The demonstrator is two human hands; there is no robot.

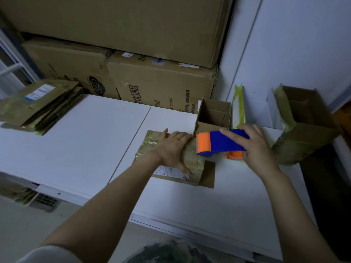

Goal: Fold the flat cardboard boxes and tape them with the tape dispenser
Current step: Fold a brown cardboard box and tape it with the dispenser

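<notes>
A small folded cardboard box (191, 164), covered in old tape and a white label, lies on the white table (85, 145). My left hand (173, 149) presses flat on top of it, fingers spread. My right hand (256, 147) grips a blue and orange tape dispenser (218, 142), its orange front end at the box's upper right edge beside my left fingertips. A stack of flat cardboard boxes (38, 105) sits at the table's far left.
An open small box (213, 114) stands just behind the dispenser. Another open box (303, 126) with greenish tape on its flaps sits at the right. Large cartons (161, 86) are stacked against the wall behind the table.
</notes>
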